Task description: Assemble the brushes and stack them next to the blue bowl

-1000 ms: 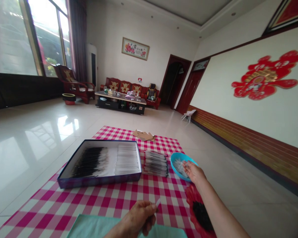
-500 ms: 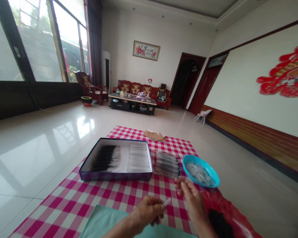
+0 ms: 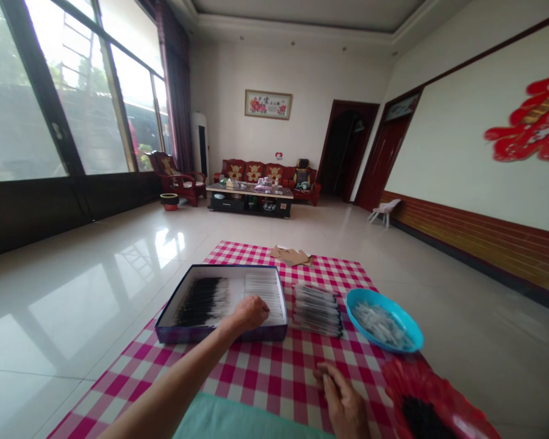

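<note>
My left hand [image 3: 251, 312] reaches over the front right of a dark blue, white-lined box [image 3: 219, 334], its fingers curled down at a row of clear white plastic tubes [image 3: 261, 286]. What its fingertips grip is hidden. In the same box, to the left, lies a row of black-ended sticks with pale tips [image 3: 201, 302]. My right hand [image 3: 341, 396] is low over the checked cloth, thumb pressed to curled fingers; anything between them is too small to make out. Beyond it lies a stack of clear tubes with black ends [image 3: 318, 311].
A blue bowl [image 3: 418, 338] of small clear plastic pieces stands at the right. Nearer me, a red plastic bag [image 3: 462, 399] holds black pieces. Torn brown cardboard [image 3: 293, 256] lies at the far end of the pink-checked tablecloth [image 3: 132, 372]. A pale green cloth [image 3: 238, 421] lies at the near edge.
My left hand, which held a small translucent piece over the near cloth, has moved forward and left to the box. My right hand has drawn back toward me from beside the stack.
</note>
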Available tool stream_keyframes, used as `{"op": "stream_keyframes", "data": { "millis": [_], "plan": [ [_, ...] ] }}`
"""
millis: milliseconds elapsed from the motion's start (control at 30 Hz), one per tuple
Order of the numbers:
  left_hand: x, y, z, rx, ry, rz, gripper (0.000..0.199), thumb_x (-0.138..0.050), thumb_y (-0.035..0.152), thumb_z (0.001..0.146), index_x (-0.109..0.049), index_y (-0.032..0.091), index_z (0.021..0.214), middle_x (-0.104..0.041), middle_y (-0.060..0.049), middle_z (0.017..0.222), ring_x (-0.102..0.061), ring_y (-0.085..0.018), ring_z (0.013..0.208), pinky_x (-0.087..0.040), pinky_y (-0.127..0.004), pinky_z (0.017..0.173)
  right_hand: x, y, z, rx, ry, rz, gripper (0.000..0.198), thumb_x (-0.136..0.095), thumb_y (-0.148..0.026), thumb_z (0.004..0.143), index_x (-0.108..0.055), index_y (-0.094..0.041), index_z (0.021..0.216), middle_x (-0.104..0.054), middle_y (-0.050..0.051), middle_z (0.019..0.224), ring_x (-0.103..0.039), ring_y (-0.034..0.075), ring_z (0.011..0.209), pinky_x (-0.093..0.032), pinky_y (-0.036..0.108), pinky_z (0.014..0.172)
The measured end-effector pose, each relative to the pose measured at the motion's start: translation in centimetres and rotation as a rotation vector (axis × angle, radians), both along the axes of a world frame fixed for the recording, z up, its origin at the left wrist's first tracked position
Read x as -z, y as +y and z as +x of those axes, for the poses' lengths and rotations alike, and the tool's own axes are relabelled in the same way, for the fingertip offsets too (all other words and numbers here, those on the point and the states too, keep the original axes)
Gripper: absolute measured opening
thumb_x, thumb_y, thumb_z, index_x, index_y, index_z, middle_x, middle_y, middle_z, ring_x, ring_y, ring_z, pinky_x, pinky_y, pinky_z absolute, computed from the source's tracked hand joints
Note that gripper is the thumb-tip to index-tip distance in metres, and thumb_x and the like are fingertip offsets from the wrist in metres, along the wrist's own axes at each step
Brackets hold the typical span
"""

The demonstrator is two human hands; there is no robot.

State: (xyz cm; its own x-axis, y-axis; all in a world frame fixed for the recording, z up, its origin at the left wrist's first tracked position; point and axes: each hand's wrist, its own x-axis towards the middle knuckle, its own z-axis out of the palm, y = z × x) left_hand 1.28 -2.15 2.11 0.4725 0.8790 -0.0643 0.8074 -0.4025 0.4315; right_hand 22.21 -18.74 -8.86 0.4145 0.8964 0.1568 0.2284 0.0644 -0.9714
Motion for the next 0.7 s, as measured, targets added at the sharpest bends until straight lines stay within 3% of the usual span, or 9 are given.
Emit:
{"op": "stream_keyframes", "data": {
  "millis": [267,467,600,700],
  "plan": [
    [0.5,0.2,0.6,0.009,-0.026,0.031,0.027,-0.058,0.019,0.070,-0.071,0.021,0.094,-0.071,-0.004,0.085,-0.064,-0.018,0.081,-0.046,-0.024,0.073,-0.3,-0.1,-0.2,-0.021,-0.110,-0.024,0.037,-0.049,-0.041,0.079,-0.063,-0.014,0.099,-0.073,0.011,0.089,-0.070,0.024,0.084,-0.057,0.029,0.072],
    [0.3,-2.9,0.6,-0.014,-0.148,0.209,0.026,-0.047,0.025,0.084,-0.067,0.021,0.100,-0.066,-0.006,0.094,-0.059,-0.018,0.092,-0.041,-0.027,0.083,-0.8,0.4,0.2,0.026,-0.337,0.008,0.036,-0.044,-0.035,0.082,-0.063,-0.013,0.104,-0.071,0.012,0.100,-0.067,0.023,0.092,-0.056,0.029,0.077],
    [2.8,-7.4,2.1,0.109,-0.367,0.376,0.027,-0.040,0.027,0.090,-0.066,0.022,0.088,-0.061,-0.003,0.081,-0.057,-0.014,0.080,-0.040,-0.023,0.075,-1.5,2.9,0.7,0.017,-0.728,0.099,0.037,-0.036,-0.020,0.084,-0.061,-0.011,0.109,-0.068,0.012,0.105,-0.065,0.020,0.097,-0.053,0.031,0.083],
    [6.1,-10.1,3.6,0.235,-0.369,0.373,0.026,-0.043,0.023,0.088,-0.063,0.020,0.071,-0.058,-0.002,0.070,-0.054,-0.014,0.071,-0.038,-0.023,0.066,-1.6,5.3,1.4,0.041,-0.983,0.152,0.042,-0.032,-0.009,0.080,-0.061,-0.009,0.111,-0.066,0.014,0.109,-0.061,0.020,0.104,-0.049,0.034,0.090]
  ]
}}
